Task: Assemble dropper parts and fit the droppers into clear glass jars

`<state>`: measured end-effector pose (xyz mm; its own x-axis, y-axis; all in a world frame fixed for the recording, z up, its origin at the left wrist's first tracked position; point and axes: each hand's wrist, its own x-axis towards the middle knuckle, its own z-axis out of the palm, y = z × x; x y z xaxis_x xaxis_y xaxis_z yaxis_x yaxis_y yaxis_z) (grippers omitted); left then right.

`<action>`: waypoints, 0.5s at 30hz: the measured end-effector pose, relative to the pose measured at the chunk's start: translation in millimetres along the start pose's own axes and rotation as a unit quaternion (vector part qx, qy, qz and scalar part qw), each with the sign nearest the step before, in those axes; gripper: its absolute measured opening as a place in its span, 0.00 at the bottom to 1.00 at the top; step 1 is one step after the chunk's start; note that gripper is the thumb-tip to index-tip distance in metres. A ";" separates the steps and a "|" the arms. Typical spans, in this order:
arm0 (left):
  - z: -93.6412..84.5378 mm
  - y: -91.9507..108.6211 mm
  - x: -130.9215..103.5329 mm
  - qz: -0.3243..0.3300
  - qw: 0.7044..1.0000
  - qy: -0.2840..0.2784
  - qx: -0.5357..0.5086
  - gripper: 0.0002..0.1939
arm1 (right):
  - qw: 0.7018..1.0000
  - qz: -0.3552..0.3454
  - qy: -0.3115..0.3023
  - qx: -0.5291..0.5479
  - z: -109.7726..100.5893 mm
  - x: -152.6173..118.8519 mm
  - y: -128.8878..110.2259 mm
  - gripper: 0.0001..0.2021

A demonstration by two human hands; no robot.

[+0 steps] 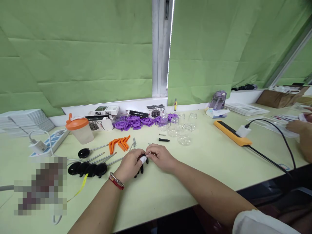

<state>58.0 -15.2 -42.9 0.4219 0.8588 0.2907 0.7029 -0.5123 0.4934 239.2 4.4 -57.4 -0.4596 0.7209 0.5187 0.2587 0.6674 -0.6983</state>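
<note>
My left hand (130, 164), with a white wrap on one finger and bracelets at the wrist, is closed in a pinch. Its fingertips meet those of my right hand (161, 157), closed too, around a small black part (147, 160) that the fingers mostly hide. Under the hands, slim black pieces (141, 169) lie on the table. Just beyond are a small spring (162, 135) and a black pin-like piece (164, 140). Left of my hands lie several metal rods with round black ends (99, 169), orange angled pieces (119, 144) and thin metal pins (135, 142).
Purple plastic parts (133, 122), small boxes (101, 123) and clear glass jars (184, 140) line the back. An orange-lidded shaker (80, 130) stands left; an orange power strip (231, 134) with cables lies right. Another person's hand (298, 128) is at far right.
</note>
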 end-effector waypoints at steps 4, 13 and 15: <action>0.3 -0.6 -0.3 0.003 1.000 0.000 0.004 0.07 | 1.000 0.019 -0.011 -0.011 -1.3 -0.4 -0.2 0.04; -1.5 -3.3 -0.3 -0.019 1.000 -0.002 0.025 0.08 | 0.985 0.153 0.010 0.083 9.4 0.5 10.6 0.03; -2.8 -8.4 -0.3 -0.039 0.999 0.011 0.028 0.13 | 0.969 0.206 0.038 0.132 14.2 3.1 18.3 0.03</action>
<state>50.4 -11.2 -44.8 0.3522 0.8956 0.2719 0.7639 -0.4429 0.4693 230.5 16.1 -75.6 -0.2963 0.9346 0.1966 0.1762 0.2558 -0.9505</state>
